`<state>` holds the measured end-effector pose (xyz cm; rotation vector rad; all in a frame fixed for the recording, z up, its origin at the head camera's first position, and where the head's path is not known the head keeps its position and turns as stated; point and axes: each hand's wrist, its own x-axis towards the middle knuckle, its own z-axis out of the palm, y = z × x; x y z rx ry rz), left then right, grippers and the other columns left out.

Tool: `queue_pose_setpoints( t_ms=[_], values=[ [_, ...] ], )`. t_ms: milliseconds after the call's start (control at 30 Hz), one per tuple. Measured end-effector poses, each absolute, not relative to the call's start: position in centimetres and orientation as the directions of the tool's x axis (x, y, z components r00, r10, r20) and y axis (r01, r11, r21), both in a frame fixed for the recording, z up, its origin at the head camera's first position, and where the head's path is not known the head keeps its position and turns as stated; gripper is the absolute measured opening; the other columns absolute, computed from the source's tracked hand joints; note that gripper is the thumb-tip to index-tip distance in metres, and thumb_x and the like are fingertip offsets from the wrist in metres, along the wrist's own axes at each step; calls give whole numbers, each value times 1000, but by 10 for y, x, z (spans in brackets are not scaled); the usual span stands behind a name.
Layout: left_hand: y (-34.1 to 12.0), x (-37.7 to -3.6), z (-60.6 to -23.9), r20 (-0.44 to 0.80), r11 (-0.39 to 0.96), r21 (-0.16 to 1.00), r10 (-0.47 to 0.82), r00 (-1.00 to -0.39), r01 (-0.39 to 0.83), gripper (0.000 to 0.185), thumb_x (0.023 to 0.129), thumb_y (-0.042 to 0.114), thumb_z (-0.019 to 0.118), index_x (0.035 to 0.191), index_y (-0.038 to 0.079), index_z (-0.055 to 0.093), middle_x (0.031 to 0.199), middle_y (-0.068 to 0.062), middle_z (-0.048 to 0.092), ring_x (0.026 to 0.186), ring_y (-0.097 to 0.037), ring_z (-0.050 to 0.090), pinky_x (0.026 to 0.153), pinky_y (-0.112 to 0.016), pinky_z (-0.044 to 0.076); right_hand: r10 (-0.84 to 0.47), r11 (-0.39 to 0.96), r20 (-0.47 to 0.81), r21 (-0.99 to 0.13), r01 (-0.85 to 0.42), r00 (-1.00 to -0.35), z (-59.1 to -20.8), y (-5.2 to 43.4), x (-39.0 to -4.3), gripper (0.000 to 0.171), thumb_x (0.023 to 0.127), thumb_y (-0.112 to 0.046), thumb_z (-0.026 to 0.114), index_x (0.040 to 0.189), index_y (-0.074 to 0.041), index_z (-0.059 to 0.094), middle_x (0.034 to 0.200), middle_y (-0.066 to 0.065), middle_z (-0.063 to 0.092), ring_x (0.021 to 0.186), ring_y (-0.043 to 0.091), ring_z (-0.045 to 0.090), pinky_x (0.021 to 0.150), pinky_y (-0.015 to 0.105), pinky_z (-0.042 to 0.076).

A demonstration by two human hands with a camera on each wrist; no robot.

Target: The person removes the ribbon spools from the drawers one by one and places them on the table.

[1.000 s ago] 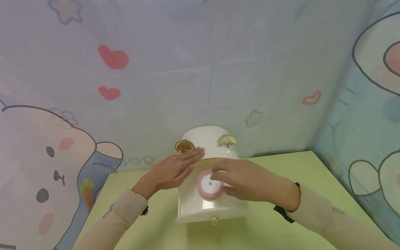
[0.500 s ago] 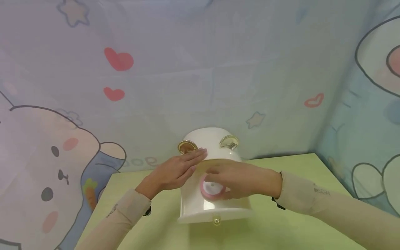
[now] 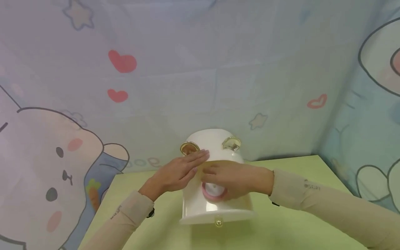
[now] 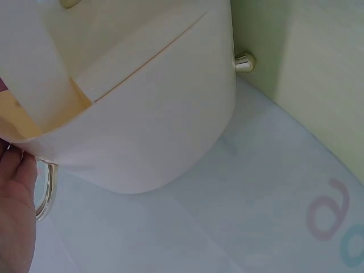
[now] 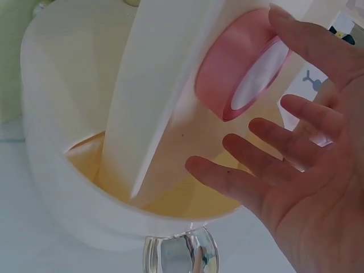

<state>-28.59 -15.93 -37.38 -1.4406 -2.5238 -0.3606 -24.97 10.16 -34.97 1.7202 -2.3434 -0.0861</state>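
— On the table [image 3: 281,225], what's that box [image 3: 215,208]?
— Cream, rounded, gold knobs; a pink ribbon roll [image 3: 214,191] sits in it.
— Hands?
— Left hand [image 3: 178,172] flat against its side; right hand [image 3: 235,178] spread, relaxed over the roll.

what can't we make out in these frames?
- Pink ribbon roll: head view, right hand covers most of it.
- Left hand: left wrist view, cut off by the frame edge; finger pose unclear.
- White container: right wrist view, its floor is hidden by the inner divider.

White container [image 3: 215,205] on green table [image 3: 281,229]
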Motion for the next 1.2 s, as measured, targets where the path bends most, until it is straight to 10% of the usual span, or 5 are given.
queue_pose_setpoints(
  t_ms=[233,1200],
  values=[
    [-160,-286,-374,287,500,100,813,-506,860,54,112,20,41,165,17,36,172,-2,35,157,-24,40,124,-49,43,-952,278,195,234,-932,-235,-357,92,-254,40,90,-34,75,126,-15,70,121,3,73,121,23,67,110,38,54],
    [-160,-285,-374,298,499,97,811,-503,861,54,112,22,42,166,18,35,172,-2,36,154,-27,46,121,-49,47,-932,345,-76,118,-931,-355,-347,86,-250,46,85,-25,82,129,-17,69,108,-3,69,89,11,65,84,25,57]
  ],
)
